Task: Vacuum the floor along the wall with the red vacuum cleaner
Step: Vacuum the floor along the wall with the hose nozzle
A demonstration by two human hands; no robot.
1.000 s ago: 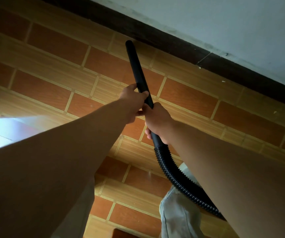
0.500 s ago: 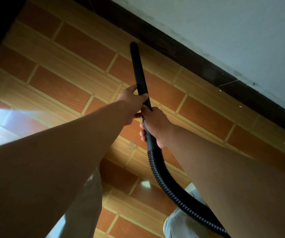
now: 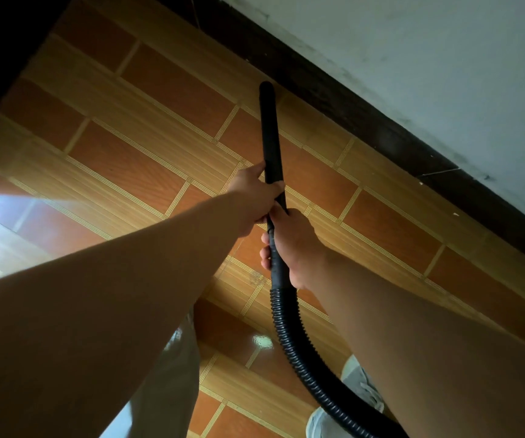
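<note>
While both grips clench the black wand, my left grip sits nearer its tip and my right grip wraps the cuff above the ribbed hose. The wand's long axis points away from me across the floor, tip at the dark skirting under the wall; touching or just short, I cannot tell. The red vacuum body is out of view; the hose runs off the bottom edge.
</note>
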